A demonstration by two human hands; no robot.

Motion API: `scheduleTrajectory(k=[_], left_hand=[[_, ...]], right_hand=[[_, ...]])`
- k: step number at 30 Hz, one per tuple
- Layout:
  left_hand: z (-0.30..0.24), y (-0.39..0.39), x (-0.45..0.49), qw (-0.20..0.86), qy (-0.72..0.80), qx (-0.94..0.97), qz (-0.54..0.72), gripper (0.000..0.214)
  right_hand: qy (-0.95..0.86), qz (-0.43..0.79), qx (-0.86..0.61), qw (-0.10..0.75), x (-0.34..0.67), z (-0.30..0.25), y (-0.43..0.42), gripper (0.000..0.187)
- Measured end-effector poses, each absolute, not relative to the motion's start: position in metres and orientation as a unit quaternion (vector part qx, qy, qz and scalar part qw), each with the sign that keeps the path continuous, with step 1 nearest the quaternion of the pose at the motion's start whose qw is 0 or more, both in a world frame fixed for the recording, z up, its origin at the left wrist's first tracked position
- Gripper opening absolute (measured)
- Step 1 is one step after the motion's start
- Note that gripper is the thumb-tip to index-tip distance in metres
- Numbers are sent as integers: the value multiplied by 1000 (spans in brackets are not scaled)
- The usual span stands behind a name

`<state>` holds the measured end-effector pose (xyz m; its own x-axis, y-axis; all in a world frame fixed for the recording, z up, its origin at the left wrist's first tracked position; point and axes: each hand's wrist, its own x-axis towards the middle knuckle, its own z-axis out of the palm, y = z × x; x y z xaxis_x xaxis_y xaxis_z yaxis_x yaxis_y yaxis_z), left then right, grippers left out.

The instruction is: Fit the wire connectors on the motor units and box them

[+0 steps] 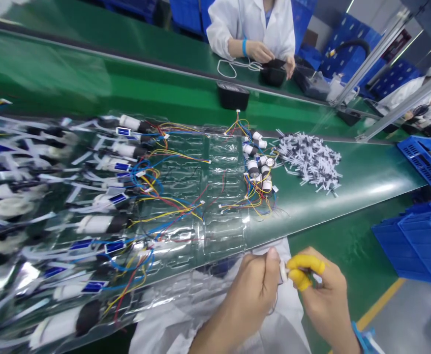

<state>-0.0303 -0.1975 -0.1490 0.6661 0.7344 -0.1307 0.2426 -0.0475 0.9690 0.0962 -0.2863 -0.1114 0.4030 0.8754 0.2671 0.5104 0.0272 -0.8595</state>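
Floor point(411, 319): grey, with a yellow stripe point(380, 304), lying right of the right grip point(322, 300). Blue plastic crates point(420, 246), stacked, further right of the grip. Far beyond the grip: more blue crates point(344, 54), aluminium frame posts point(374, 59), a pale wall point(321, 24), a strip light point(403, 46).

Foreground, nearest the wearer: left hand point(248, 295) and right hand point(322, 295), below the near edge of the bench point(348, 196), with a small part point(283, 271) held between them. On the bench: clear blister trays point(223, 196) at centre; wired components point(108, 196) on and left of them; wired cylinders point(258, 167) at the trays' right end; a heap of loose pieces point(309, 160) right of those. Right of the bench: a crate point(424, 160) at its end; further crates point(420, 246) on the floor point(411, 314). Behind: a second bench point(90, 73) carrying a small box point(232, 96), a co-worker point(252, 29) beyond it.
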Motion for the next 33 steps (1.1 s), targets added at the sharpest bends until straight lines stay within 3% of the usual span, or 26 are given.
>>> scheduleTrajectory(k=[6, 17, 20, 24, 33], left_hand=[[-148, -191, -29, 723, 305, 580, 219, 55], [-158, -195, -4, 761, 289, 446, 372, 28], [-155, -194, -6, 764, 273, 417, 410, 19], [-151, -193, -9, 780, 265, 392, 410, 14], [-148, -192, -13, 791, 259, 381, 403, 17]], right_hand=[[-377, 285, -653, 592, 111, -117, -294, 10], [-332, 143, -610, 705, 105, -121, -281, 1], [-302, 119, -608, 725, 104, -120, -276, 8], [-266, 151, -620, 723, 105, -122, -275, 10], [-322, 160, -696, 621, 99, -129, -276, 9]])
